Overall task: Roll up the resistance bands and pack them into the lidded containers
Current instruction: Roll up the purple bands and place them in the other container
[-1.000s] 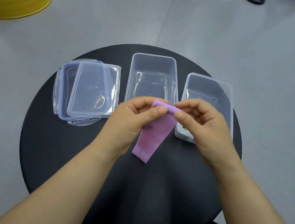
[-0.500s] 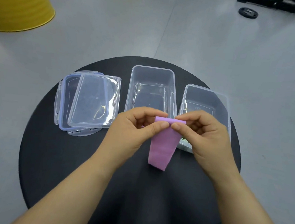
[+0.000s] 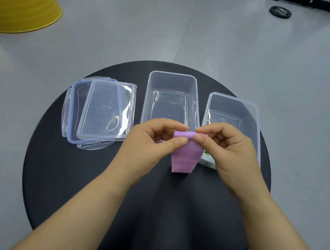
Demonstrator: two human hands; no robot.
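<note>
Seen from the head camera looking down, we hold a purple resistance band [image 3: 185,158] just above a round black table [image 3: 77,177], in front of two open clear containers. Our left grip [image 3: 149,141] pinches the band's folded top edge between thumb and forefinger. Our right grip [image 3: 229,149] pinches the same edge from the other side, with the thumbs nearly touching. The loose tail hangs down toward the table, and we cannot tell whether its end touches the surface. The centre container [image 3: 172,73] sits just beyond our fingers. The right container [image 3: 230,106] stands beside it, its near end partly hidden behind the right grip. Two lids [image 3: 106,110] lie stacked at the left, well apart from the band. We judge the roll barely begun, with only a turn or so wound. To do this well, we should hold both pinches level so the edges line up and wind tightly toward the tail. We should not loosen either pinch until the tail is wound in, because a slack roll would likely spring open before it reaches a container.
</note>
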